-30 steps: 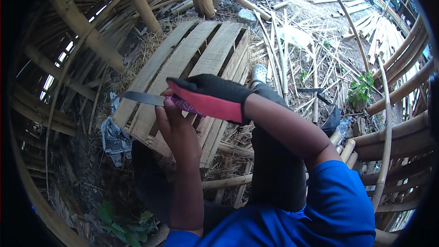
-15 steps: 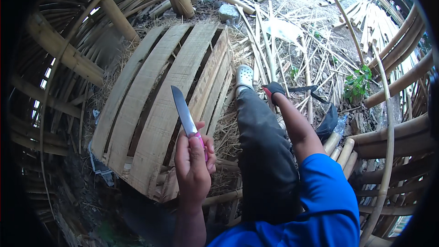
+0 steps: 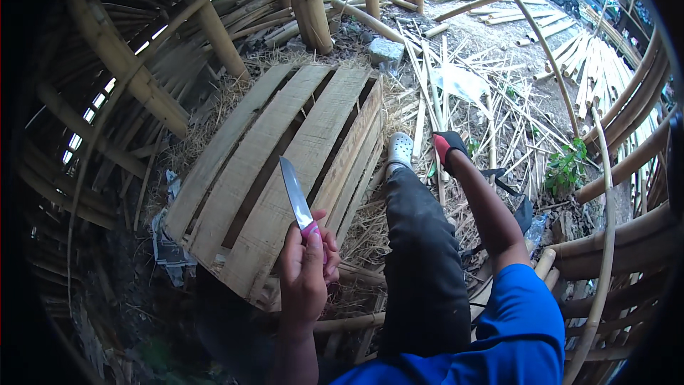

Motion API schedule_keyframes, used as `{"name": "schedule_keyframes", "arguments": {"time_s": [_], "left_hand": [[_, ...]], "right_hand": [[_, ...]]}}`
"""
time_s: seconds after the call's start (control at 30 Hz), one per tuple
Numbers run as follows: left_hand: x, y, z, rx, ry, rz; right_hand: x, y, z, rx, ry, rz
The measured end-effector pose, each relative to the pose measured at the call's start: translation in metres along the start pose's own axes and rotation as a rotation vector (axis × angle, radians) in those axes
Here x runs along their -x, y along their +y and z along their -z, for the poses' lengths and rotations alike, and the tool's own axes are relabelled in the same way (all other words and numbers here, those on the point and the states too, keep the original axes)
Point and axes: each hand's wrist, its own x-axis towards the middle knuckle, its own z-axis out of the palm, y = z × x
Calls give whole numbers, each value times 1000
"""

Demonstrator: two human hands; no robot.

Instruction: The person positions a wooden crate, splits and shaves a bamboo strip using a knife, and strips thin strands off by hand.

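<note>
My left hand (image 3: 308,271) is closed round the pink handle of a knife (image 3: 296,192). Its bare blade points up and away, over the slats of a wooden crate (image 3: 324,121) but held apart from them. My right hand (image 3: 450,151) is stretched forward beyond my knee, to the right of a pale clog (image 3: 400,148) on my foot. Something red and black, like a glove, covers that hand, so its fingers cannot be made out. Black straps (image 3: 504,182) hang or lie just beside the right forearm.
Split bamboo strips (image 3: 427,93) litter the ground ahead. Thick bamboo posts (image 3: 306,3) stand at the back, and bent poles (image 3: 602,242) rise on the right. A grey block (image 3: 385,51) lies behind the crate. A leafy plant (image 3: 566,165) grows at the right.
The view has shifted, so the scene sits lower and further right. My right hand has turned, showing more red, and reaches a little further forward. The knife stays in my left hand.
</note>
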Motion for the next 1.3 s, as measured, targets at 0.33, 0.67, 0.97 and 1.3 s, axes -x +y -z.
{"name": "schedule_keyframes", "arguments": {"time_s": [0.33, 0.67, 0.97, 1.3], "left_hand": [[36, 15, 50, 64, 67, -78], [32, -11, 155, -651, 416, -240], [42, 2, 151, -394, 478, 55], [37, 8, 152, -145, 290, -2]], "right_hand": [[193, -164, 47, -740, -809, 141], [344, -199, -85, -750, -1126, 97], [354, -204, -97, -437, -1122, 410], [351, -219, -44, -68, -1093, 703]]}}
